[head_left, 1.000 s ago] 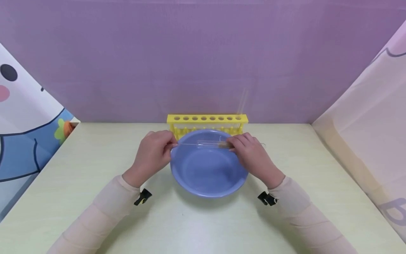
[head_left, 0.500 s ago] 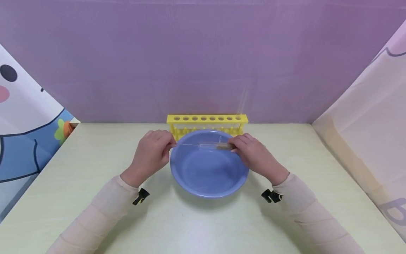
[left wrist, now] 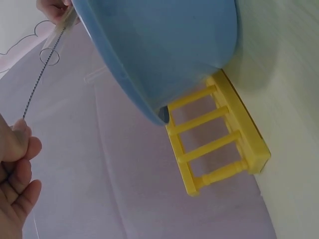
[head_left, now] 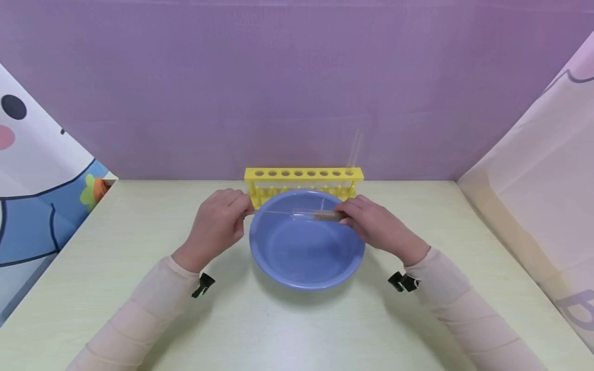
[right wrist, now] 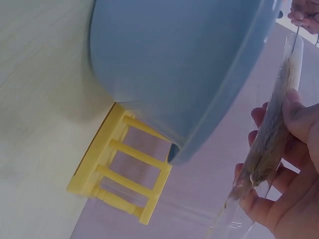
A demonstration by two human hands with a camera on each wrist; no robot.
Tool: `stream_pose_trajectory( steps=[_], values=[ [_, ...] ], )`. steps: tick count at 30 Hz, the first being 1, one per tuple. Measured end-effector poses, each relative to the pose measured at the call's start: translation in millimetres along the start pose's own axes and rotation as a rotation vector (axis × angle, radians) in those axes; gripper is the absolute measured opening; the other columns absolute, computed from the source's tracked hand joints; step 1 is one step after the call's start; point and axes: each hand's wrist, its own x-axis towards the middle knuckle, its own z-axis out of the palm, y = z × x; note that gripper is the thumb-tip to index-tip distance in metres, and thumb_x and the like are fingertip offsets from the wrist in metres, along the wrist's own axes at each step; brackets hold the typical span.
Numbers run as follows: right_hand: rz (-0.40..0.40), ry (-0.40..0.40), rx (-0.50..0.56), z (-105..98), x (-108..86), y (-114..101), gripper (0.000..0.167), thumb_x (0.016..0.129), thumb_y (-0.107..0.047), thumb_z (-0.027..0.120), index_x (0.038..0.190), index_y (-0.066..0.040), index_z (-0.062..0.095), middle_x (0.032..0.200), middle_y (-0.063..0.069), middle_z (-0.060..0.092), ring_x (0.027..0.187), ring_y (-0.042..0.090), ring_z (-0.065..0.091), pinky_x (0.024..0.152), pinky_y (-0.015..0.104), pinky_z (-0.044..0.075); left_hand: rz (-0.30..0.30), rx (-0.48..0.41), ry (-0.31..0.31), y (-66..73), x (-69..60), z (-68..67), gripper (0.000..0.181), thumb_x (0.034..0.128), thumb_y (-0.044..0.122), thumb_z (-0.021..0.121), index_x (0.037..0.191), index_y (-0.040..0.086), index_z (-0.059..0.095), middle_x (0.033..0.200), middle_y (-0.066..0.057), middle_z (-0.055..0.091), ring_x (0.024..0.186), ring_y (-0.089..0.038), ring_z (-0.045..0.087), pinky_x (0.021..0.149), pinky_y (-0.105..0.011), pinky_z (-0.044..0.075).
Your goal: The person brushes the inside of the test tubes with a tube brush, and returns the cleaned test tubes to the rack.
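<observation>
Over the back part of the blue basin (head_left: 306, 252), the left hand (head_left: 217, 226) pinches the thin twisted wire handle (left wrist: 39, 79) of a brush. Its bristled head (right wrist: 271, 139) lies inside a clear glass tube (right wrist: 295, 55). Around that tube the fingers and thumb of the right hand (head_left: 378, 226) are curled, near the bristles. The wire runs out of the tube's mouth, which faces the left hand. In the right wrist view the brush head sits about where the right fingers grip.
Behind the basin stands a yellow test tube rack (head_left: 303, 174), its lower part partly hidden by the basin. A clear tube (head_left: 355, 149) stands upright in its rightmost hole. A purple cloth (head_left: 297, 93) hangs behind the pale table (head_left: 297, 330).
Both hands have drifted slightly apart, the left hand to the left and the right forearm to the right. The grips on wire and tube look the same.
</observation>
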Motion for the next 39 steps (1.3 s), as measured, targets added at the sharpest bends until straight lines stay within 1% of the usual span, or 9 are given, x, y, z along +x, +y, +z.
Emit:
stream_pose_trajectory(
  steps=[5, 11, 19, 22, 25, 27, 30, 33, 39],
  values=[
    [0.029, -0.041, 0.025, -3, -0.9, 0, 0.023, 0.087, -0.007, 0.065, 0.109, -0.001, 0.062, 0.099, 0.004, 0.064, 0.09, 0.019, 0.056, 0.078, 0.033, 0.051, 0.061, 0.033, 0.039, -1.8, -0.6, -0.8, 0.026, 0.0668, -0.019, 0.06, 0.074, 0.005, 0.052, 0.065, -0.004, 0.052, 0.058, -0.019, 0.045, 0.056, -0.029, 0.04],
    [0.039, -0.093, 0.078, -4, -2.5, 4, 0.022, 0.089, -0.007, 0.062, 0.11, -0.001, 0.061, 0.099, 0.004, 0.063, 0.091, 0.017, 0.056, 0.08, 0.033, 0.05, 0.1, 0.065, 0.06, -6.2, -3.5, 0.4, 0.025, 0.0692, -0.018, 0.061, 0.074, 0.006, 0.053, 0.065, -0.004, 0.053, 0.059, -0.019, 0.047, 0.056, -0.03, 0.041],
    [0.041, -0.177, 0.212, -6, -2.5, 13, 0.024, 0.091, -0.004, 0.058, 0.114, 0.002, 0.06, 0.101, 0.006, 0.063, 0.088, 0.016, 0.057, 0.076, 0.034, 0.05, 0.234, 0.105, 0.147, -12.2, -5.8, -0.8, 0.024, 0.0656, -0.019, 0.065, 0.078, 0.001, 0.059, 0.068, -0.009, 0.059, 0.061, -0.023, 0.05, 0.056, -0.034, 0.048],
    [0.049, -0.22, 0.255, -7, -1.3, 16, 0.024, 0.093, -0.005, 0.056, 0.115, 0.002, 0.06, 0.102, 0.007, 0.063, 0.087, 0.014, 0.057, 0.076, 0.032, 0.05, 0.261, 0.128, 0.156, -14.6, -6.3, -1.7, 0.02, 0.0713, -0.017, 0.06, 0.078, 0.001, 0.059, 0.068, -0.009, 0.059, 0.062, -0.023, 0.05, 0.057, -0.034, 0.048],
    [0.05, -0.259, 0.3, -8, -0.6, 18, 0.024, 0.094, -0.006, 0.054, 0.116, 0.001, 0.06, 0.102, 0.008, 0.064, 0.085, 0.015, 0.057, 0.075, 0.031, 0.05, 0.279, 0.145, 0.164, -17.2, -6.9, -1.9, 0.019, 0.0761, -0.017, 0.051, 0.078, 0.001, 0.059, 0.068, -0.009, 0.058, 0.062, -0.023, 0.049, 0.058, -0.033, 0.047],
    [0.044, -0.274, 0.323, -9, -0.4, 20, 0.024, 0.094, -0.007, 0.053, 0.116, 0.002, 0.06, 0.101, 0.008, 0.064, 0.084, 0.015, 0.056, 0.073, 0.03, 0.049, 0.29, 0.14, 0.186, -18.1, -6.7, -1.7, 0.021, 0.0761, -0.017, 0.048, 0.078, 0.0, 0.059, 0.068, -0.009, 0.057, 0.062, -0.024, 0.049, 0.058, -0.033, 0.047],
    [0.028, -0.286, 0.358, -10, -0.6, 23, 0.024, 0.095, -0.008, 0.052, 0.115, 0.001, 0.06, 0.098, 0.007, 0.064, 0.081, 0.016, 0.055, 0.071, 0.029, 0.047, 0.3, 0.133, 0.208, -19.3, -6.3, -2.1, 0.019, 0.0765, -0.017, 0.048, 0.078, -0.001, 0.059, 0.068, -0.01, 0.057, 0.061, -0.024, 0.05, 0.057, -0.034, 0.047],
    [0.024, -0.303, 0.4, -10, -1.2, 26, 0.023, 0.096, -0.009, 0.051, 0.114, 0.001, 0.061, 0.096, 0.009, 0.063, 0.08, 0.017, 0.054, 0.07, 0.027, 0.046, 0.302, 0.137, 0.213, -20.2, -6.3, -3.0, 0.017, 0.078, -0.016, 0.05, 0.078, -0.002, 0.059, 0.067, -0.01, 0.057, 0.06, -0.024, 0.05, 0.056, -0.034, 0.047],
    [0.065, -0.367, 0.481, -11, -3.3, 30, 0.024, 0.097, -0.012, 0.049, 0.115, 0.0, 0.061, 0.098, 0.009, 0.064, 0.081, 0.019, 0.055, 0.071, 0.026, 0.046, 0.3, 0.148, 0.212, -21.2, -7.4, -4.8, 0.013, 0.0796, -0.013, 0.052, 0.077, -0.002, 0.059, 0.066, -0.011, 0.058, 0.06, -0.024, 0.051, 0.055, -0.034, 0.048]
  ],
)
